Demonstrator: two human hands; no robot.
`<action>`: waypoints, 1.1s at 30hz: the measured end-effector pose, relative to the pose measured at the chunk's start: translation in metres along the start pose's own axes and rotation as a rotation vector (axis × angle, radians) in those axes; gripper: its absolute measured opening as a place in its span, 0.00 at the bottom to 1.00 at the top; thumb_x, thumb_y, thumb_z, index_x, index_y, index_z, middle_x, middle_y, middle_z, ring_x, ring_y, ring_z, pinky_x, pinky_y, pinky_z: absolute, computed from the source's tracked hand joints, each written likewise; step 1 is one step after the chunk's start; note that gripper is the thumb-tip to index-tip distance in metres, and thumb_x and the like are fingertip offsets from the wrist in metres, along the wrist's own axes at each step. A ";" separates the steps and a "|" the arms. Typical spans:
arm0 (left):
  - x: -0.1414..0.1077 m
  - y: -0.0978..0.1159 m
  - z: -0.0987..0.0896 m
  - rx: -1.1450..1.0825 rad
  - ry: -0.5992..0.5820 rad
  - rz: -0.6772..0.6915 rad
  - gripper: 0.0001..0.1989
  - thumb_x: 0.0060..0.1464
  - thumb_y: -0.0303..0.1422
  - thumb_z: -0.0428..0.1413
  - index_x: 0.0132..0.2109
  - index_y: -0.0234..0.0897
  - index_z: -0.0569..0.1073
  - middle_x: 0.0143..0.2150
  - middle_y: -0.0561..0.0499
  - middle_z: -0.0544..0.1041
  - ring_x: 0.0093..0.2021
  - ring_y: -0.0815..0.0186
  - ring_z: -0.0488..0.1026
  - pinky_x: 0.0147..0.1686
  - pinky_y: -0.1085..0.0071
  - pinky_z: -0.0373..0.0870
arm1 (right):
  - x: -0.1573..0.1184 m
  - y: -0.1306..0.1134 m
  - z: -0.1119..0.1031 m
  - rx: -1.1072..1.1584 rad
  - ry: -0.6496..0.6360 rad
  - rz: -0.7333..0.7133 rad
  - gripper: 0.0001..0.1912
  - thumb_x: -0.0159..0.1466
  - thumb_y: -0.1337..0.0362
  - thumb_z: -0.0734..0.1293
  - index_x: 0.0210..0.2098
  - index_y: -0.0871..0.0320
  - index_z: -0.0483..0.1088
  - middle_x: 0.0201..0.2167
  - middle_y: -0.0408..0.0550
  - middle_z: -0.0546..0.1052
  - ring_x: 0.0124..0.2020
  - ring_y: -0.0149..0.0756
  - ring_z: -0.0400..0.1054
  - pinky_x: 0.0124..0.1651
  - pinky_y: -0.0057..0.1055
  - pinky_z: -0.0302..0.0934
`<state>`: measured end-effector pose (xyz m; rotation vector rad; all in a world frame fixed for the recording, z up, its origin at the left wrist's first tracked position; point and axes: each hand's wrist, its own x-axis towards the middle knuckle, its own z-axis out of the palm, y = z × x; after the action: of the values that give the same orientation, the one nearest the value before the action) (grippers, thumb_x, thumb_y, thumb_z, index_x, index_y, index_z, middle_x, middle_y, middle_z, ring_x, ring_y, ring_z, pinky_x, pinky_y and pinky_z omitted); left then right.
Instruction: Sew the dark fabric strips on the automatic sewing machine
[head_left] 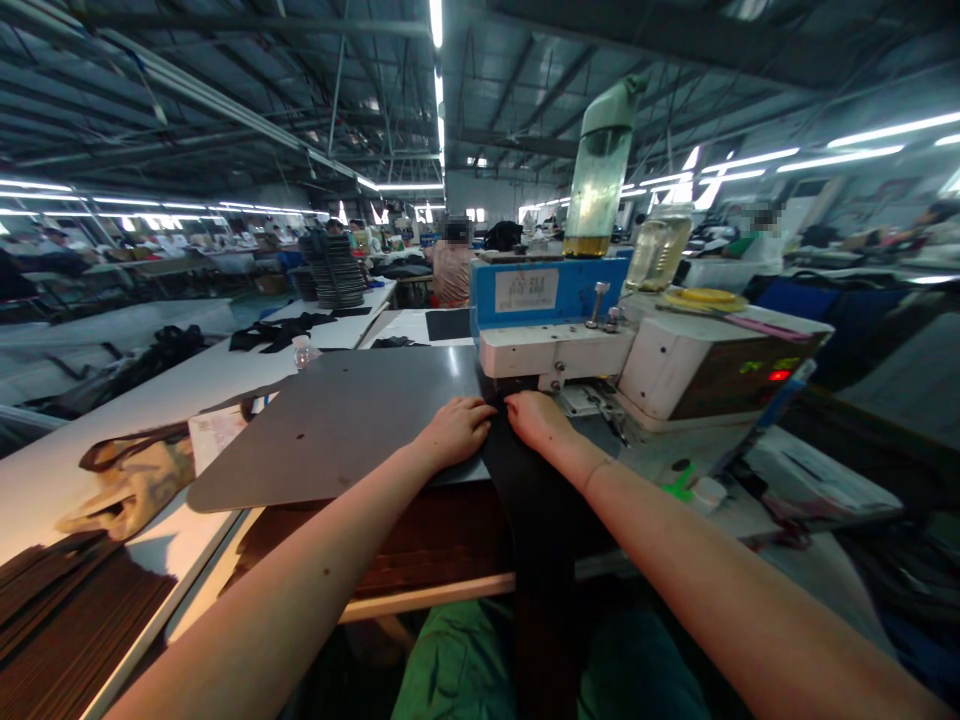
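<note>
A wide strip of black fabric (536, 500) runs from my lap up over the table edge to the head of a blue and white machine (555, 352). My left hand (459, 430) rests at the strip's left edge, its fingers curled onto the cloth. On the other edge, my right hand (541, 420) pinches the fabric close to the machine's front. Both hands sit side by side just before the feed area, fingertips nearly meeting. Under my left hand lies a smooth grey metal plate (337, 425). The fabric's far end is hidden beneath the machine head.
A tall bottle (598, 185) and a jar (660, 245) stand on the machine, beside a yellow disc (705, 300). Stacked brown pieces (71, 610) lie at the lower left, near a tan cloth bag (139, 480). Other people sit farther back.
</note>
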<state>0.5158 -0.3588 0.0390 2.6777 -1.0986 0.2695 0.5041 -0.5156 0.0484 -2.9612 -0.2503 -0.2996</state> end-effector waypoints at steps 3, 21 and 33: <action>0.001 -0.002 0.001 0.008 -0.004 0.003 0.17 0.57 0.31 0.44 0.52 0.35 0.68 0.52 0.46 0.69 0.52 0.61 0.64 0.54 0.65 0.59 | 0.000 0.000 0.000 -0.007 0.017 0.009 0.16 0.61 0.68 0.55 0.41 0.61 0.72 0.40 0.54 0.76 0.42 0.39 0.70 0.44 0.30 0.60; 0.000 -0.005 0.004 -0.010 0.019 0.020 0.18 0.59 0.35 0.44 0.52 0.34 0.68 0.54 0.44 0.68 0.54 0.62 0.63 0.56 0.65 0.57 | -0.004 -0.003 -0.002 -0.028 0.009 0.033 0.16 0.63 0.66 0.55 0.44 0.60 0.71 0.43 0.54 0.74 0.42 0.39 0.69 0.43 0.30 0.60; -0.001 -0.004 0.003 -0.033 0.016 0.028 0.18 0.59 0.34 0.44 0.52 0.33 0.68 0.54 0.44 0.68 0.55 0.63 0.62 0.57 0.66 0.56 | -0.004 -0.002 0.000 -0.035 0.023 0.014 0.16 0.63 0.66 0.55 0.43 0.61 0.71 0.41 0.54 0.75 0.41 0.39 0.69 0.42 0.30 0.59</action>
<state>0.5185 -0.3563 0.0355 2.6288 -1.1266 0.2751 0.5001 -0.5146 0.0479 -2.9909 -0.2243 -0.3401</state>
